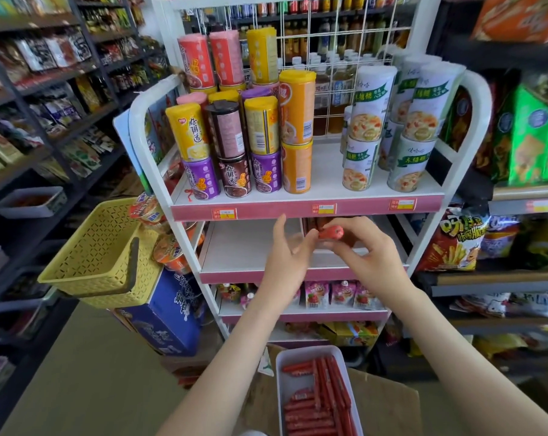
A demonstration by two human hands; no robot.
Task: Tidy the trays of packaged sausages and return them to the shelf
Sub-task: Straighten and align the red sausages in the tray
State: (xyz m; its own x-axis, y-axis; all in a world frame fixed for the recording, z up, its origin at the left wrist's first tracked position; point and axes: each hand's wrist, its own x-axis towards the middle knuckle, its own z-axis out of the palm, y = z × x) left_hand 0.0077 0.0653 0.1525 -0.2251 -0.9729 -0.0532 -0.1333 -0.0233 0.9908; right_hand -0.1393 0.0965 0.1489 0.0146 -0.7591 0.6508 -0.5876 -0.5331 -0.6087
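Head view: right hand (pixel 363 250), fingers pinched on a small red packaged sausage (pixel 330 231) at the white rack's middle shelf (pixel 235 247). Left hand (pixel 290 253) just beside it, fingers straight and apart. Below, a white plastic tray (pixel 307 352) of red sausages rests on a brown cardboard box (pixel 385 404).

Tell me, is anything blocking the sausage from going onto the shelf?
Nothing visible does. The right hand pinches the sausage just in front of the shelf; the left hand is beside it, not between.
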